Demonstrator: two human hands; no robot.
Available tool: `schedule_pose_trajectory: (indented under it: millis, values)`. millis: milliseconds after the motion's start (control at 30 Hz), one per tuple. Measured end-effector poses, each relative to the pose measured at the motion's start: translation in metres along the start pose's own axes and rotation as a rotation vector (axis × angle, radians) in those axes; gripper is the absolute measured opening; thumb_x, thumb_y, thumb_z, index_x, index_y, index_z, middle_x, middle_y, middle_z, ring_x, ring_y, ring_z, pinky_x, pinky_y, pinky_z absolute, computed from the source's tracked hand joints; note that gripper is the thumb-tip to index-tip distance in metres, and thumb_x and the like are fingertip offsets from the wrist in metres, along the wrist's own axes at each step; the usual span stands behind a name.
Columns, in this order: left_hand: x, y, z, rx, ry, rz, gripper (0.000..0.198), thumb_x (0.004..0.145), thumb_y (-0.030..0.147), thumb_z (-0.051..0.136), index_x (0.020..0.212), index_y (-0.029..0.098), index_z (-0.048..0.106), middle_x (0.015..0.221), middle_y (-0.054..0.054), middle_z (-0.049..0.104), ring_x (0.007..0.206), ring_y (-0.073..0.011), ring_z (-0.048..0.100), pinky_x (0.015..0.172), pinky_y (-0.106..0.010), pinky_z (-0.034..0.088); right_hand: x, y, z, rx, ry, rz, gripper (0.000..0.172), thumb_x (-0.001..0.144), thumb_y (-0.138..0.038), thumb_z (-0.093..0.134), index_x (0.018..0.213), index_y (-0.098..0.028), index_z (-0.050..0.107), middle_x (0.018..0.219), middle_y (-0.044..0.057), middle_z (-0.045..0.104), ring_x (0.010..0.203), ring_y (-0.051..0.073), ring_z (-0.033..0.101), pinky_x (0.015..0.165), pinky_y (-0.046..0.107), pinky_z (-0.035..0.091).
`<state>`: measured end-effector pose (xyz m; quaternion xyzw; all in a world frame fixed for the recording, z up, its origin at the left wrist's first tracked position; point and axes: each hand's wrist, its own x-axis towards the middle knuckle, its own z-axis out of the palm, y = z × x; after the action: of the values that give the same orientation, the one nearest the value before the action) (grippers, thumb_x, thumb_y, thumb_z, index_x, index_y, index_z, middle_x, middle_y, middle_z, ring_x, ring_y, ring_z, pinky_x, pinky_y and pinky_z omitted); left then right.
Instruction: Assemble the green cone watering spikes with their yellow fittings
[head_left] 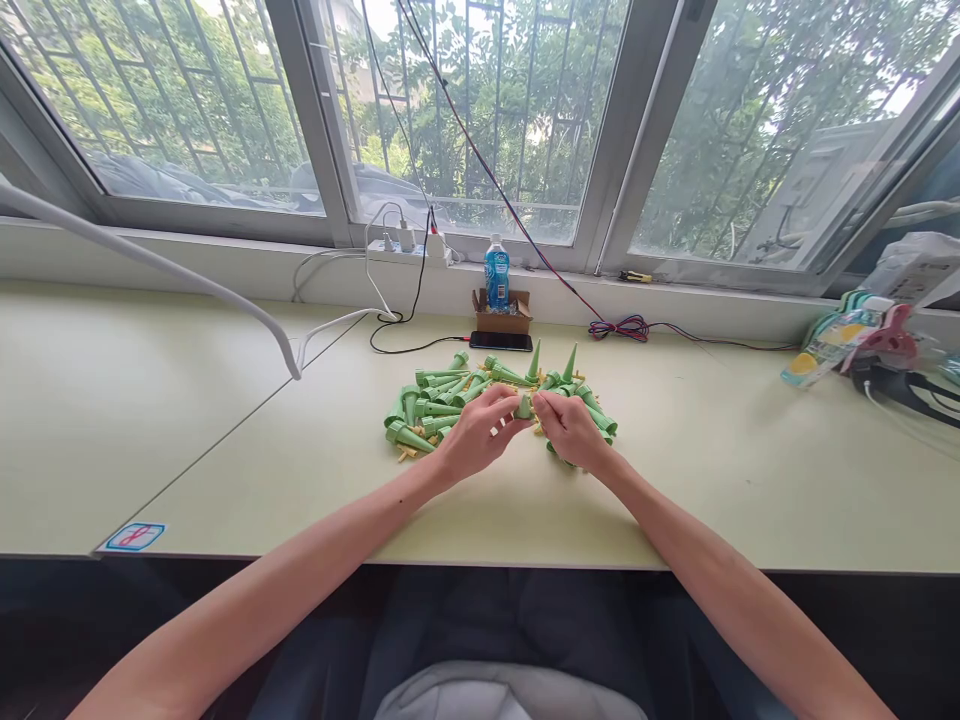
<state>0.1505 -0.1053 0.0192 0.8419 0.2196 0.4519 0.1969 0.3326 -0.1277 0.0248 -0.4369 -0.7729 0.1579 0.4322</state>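
Note:
Both hands meet over a spread of green plastic watering spikes (409,437) on the table. My left hand (480,428) is closed around one green watering spike (523,407), gripping it between thumb and fingers. Against the right side of that spike, my right hand (571,428) is pinched shut; what its fingers hold is hidden. Small yellow valve pieces (406,454) lie among the spikes or poke out of them. Behind my right hand, two spikes (571,362) stand with their points up.
A phone (501,342) lies beyond the pile, before a small cardboard box (502,318) and a blue bottle (496,272). A power strip (409,252) and coiled cable (619,328) are near the window. A white cable (187,280) hangs across the left; a pink clip (892,335) lies right.

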Motion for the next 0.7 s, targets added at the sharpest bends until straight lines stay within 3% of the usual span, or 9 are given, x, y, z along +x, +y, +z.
schedule_pose_trajectory:
  millis: [133,333,500,700]
  values:
    - [0.002,0.002,0.001,-0.035,0.027,-0.048,0.019,0.09,0.036,0.058,0.092,0.019,0.066,0.099,-0.006,0.057,0.068,-0.0094,0.057,0.06,-0.024,0.057,0.0,-0.002,0.0,0.003,0.02,-0.001,0.044,0.099,-0.05,0.03,0.065,-0.021,0.03,0.054,-0.004,0.032,0.05,0.01,0.029,0.051,0.025,0.027]
    - [0.008,0.004,-0.001,-0.388,0.02,-0.396,0.043,0.078,0.042,0.072,0.112,0.018,0.058,0.101,-0.007,0.057,0.072,-0.0135,0.062,0.055,-0.027,0.058,0.001,0.003,-0.001,-0.052,0.106,0.007,0.042,0.099,-0.047,0.032,0.066,-0.021,0.028,0.053,-0.005,0.03,0.048,0.01,0.026,0.05,0.025,0.025]
    - [0.011,0.003,-0.007,-0.788,-0.153,-0.676,0.042,0.082,0.052,0.064,0.085,0.01,0.063,0.075,-0.006,0.061,0.066,-0.0135,0.061,0.059,-0.028,0.056,0.002,0.007,-0.003,-0.08,0.146,0.002,0.042,0.099,-0.047,0.032,0.066,-0.021,0.028,0.053,-0.005,0.032,0.048,0.01,0.027,0.05,0.025,0.027]
    - [0.012,0.009,-0.009,-0.979,-0.277,-0.841,0.052,0.082,0.061,0.059,0.077,0.01,0.068,0.066,-0.007,0.062,0.055,-0.0115,0.057,0.053,-0.025,0.049,0.001,0.004,-0.003,-0.07,0.068,-0.056,0.039,0.099,-0.045,0.031,0.068,-0.022,0.027,0.054,-0.005,0.03,0.05,0.011,0.024,0.051,0.025,0.027]
